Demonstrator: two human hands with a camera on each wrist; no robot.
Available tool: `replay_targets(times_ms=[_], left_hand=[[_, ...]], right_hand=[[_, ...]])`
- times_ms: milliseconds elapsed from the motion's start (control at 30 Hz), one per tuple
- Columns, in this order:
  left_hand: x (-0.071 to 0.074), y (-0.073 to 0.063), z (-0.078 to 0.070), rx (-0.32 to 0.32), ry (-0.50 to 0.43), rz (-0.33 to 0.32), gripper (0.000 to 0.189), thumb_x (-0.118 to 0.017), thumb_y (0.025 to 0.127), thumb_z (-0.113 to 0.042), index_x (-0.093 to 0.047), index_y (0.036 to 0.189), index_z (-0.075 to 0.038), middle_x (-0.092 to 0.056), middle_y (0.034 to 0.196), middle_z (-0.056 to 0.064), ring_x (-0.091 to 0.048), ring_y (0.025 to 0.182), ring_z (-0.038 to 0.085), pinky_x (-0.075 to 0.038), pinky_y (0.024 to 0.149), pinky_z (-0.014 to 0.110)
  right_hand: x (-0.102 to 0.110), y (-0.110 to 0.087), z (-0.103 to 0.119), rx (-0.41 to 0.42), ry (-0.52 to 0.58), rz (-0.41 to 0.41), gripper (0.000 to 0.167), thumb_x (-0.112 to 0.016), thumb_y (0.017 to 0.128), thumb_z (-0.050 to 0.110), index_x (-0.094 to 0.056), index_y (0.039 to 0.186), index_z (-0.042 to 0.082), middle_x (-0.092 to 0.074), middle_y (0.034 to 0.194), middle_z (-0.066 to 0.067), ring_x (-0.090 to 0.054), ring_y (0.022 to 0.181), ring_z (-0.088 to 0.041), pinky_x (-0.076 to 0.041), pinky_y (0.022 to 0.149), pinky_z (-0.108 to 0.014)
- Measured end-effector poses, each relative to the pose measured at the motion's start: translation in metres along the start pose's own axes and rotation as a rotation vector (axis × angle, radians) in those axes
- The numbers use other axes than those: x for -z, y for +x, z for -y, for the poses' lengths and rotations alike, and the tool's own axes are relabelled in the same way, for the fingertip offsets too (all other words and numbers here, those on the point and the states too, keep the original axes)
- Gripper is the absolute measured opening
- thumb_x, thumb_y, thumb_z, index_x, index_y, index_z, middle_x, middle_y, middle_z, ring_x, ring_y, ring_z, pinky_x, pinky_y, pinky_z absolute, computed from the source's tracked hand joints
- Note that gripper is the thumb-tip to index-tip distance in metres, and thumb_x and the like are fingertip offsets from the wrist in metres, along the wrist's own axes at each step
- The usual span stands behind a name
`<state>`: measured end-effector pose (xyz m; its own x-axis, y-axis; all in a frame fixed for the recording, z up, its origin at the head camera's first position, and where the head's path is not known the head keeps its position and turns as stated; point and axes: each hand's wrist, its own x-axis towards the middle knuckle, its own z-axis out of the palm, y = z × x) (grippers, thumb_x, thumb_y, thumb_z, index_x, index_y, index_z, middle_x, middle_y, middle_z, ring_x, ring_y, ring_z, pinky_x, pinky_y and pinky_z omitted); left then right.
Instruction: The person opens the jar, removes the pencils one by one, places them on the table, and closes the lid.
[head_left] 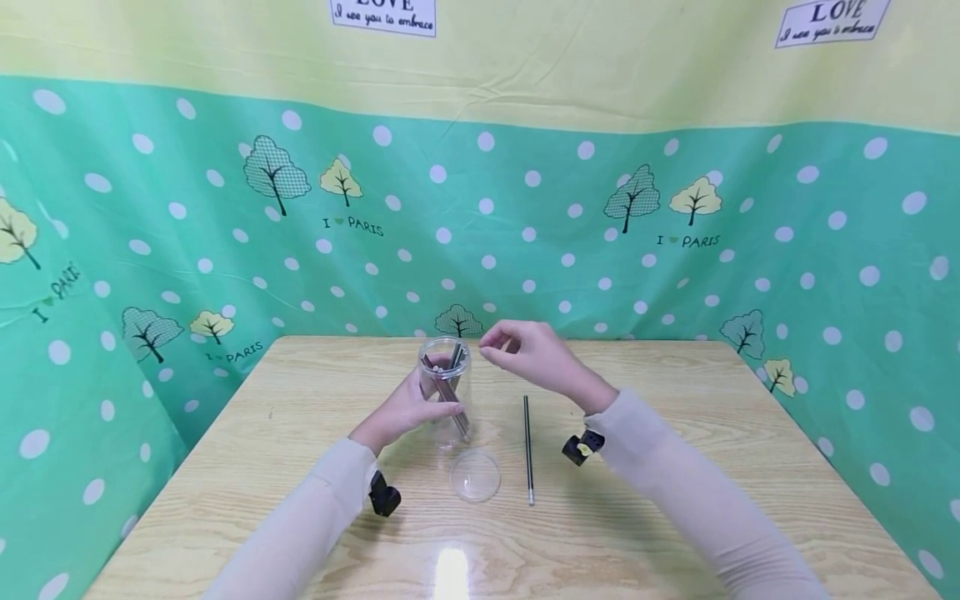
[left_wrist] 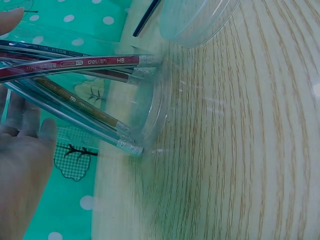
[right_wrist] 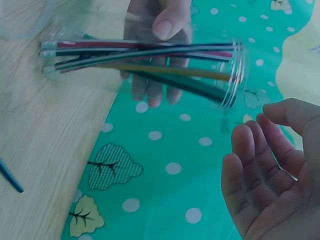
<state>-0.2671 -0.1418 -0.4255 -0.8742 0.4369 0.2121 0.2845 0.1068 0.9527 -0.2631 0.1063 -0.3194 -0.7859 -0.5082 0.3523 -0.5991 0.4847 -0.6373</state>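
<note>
My left hand point(head_left: 405, 410) grips a clear plastic jar point(head_left: 467, 385), its fingers behind the wall and the thumb across the front. Inside the jar lean several pencils point(left_wrist: 95, 63) with red, green, yellow and dark barrels. Their eraser ends point to the jar's bottom in the left wrist view. My right hand point(head_left: 534, 354) hovers just right of the jar's open mouth, with loosely bent fingers and nothing held. In the right wrist view its fingertips point(right_wrist: 242, 135) are a short way from the rim point(right_wrist: 239, 75).
A round clear lid point(head_left: 476, 477) lies on the wooden table point(head_left: 322, 508) in front of the jar. To the lid's right lies a single dark pencil point(head_left: 528, 450), eraser end toward me. A green and yellow patterned curtain point(head_left: 510, 200) hangs behind the table's far edge.
</note>
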Motion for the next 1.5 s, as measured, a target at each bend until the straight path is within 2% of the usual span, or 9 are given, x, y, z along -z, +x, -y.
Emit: replay_targets(times_ms=[167,333,533,667,833,967,1167,1500], left_hand=[[0.000,0.001,0.001,0.000,-0.002,0.008,0.075,-0.081,0.083,-0.005,-0.039,0.144,-0.016,-0.050,0.148,0.004,-0.040,0.141,0.020,-0.022,0.119,0.047],[0.000,0.000,0.000,-0.004,-0.005,0.012,0.074,-0.080,0.083,-0.005,-0.039,0.144,-0.016,-0.049,0.149,0.003,-0.039,0.142,0.019,-0.022,0.119,0.047],[0.001,-0.002,-0.001,-0.002,-0.008,0.027,0.082,-0.079,0.084,-0.006,-0.032,0.150,-0.019,-0.048,0.150,0.001,-0.035,0.144,0.019,-0.020,0.120,0.047],[0.001,-0.002,-0.001,0.011,-0.003,0.025,0.087,-0.080,0.084,-0.008,-0.029,0.153,-0.021,-0.049,0.150,-0.001,-0.035,0.144,0.017,-0.020,0.120,0.047],[0.001,-0.003,-0.001,0.012,-0.018,0.028,0.082,-0.079,0.085,-0.008,-0.033,0.152,-0.021,-0.053,0.146,0.000,-0.042,0.139,0.019,-0.026,0.117,0.049],[0.001,-0.002,0.001,0.000,-0.020,0.033,0.079,-0.079,0.085,-0.007,-0.035,0.150,-0.021,-0.054,0.145,0.001,-0.044,0.138,0.018,-0.027,0.117,0.049],[0.002,-0.001,0.001,-0.027,0.004,0.044,0.075,-0.078,0.086,-0.006,-0.036,0.148,-0.017,-0.050,0.149,0.004,-0.037,0.142,0.018,-0.020,0.119,0.049],[0.002,-0.001,0.000,-0.024,0.006,0.047,0.076,-0.078,0.086,-0.006,-0.036,0.149,-0.018,-0.048,0.151,-0.003,-0.034,0.144,0.017,-0.019,0.120,0.049]], right_hand=[[-0.004,0.001,0.013,0.080,0.021,0.032,0.012,-0.070,0.095,0.019,-0.073,0.103,0.010,-0.068,0.097,0.003,-0.064,0.075,-0.014,-0.056,0.065,-0.030],[-0.011,0.004,0.019,0.153,-0.019,0.054,0.016,-0.071,0.095,0.019,-0.073,0.108,0.010,-0.068,0.107,0.004,-0.063,0.079,-0.009,-0.055,0.068,-0.030],[-0.023,0.008,0.021,0.224,-0.054,0.086,0.020,-0.071,0.095,0.017,-0.074,0.114,0.013,-0.068,0.109,0.003,-0.062,0.076,-0.009,-0.055,0.067,-0.024],[-0.030,0.009,0.023,0.222,-0.102,0.088,0.021,-0.072,0.095,0.019,-0.076,0.115,0.017,-0.069,0.108,0.006,-0.059,0.070,-0.011,-0.051,0.061,-0.023],[-0.037,0.010,0.024,0.188,-0.194,0.081,0.018,-0.072,0.094,0.025,-0.077,0.111,0.020,-0.069,0.110,0.008,-0.055,0.065,-0.010,-0.048,0.057,-0.022],[-0.040,0.012,0.025,0.198,-0.242,0.066,0.016,-0.072,0.094,0.028,-0.077,0.106,0.019,-0.072,0.111,0.009,-0.051,0.062,-0.006,-0.046,0.056,-0.022],[-0.042,0.012,0.025,0.195,-0.270,0.041,0.014,-0.073,0.093,0.029,-0.079,0.099,0.017,-0.074,0.100,0.008,-0.048,0.060,-0.005,-0.044,0.055,-0.022],[-0.043,0.013,0.025,0.184,-0.250,0.046,0.012,-0.072,0.095,0.029,-0.077,0.100,0.019,-0.073,0.094,0.012,-0.049,0.057,-0.004,-0.044,0.053,-0.021]])
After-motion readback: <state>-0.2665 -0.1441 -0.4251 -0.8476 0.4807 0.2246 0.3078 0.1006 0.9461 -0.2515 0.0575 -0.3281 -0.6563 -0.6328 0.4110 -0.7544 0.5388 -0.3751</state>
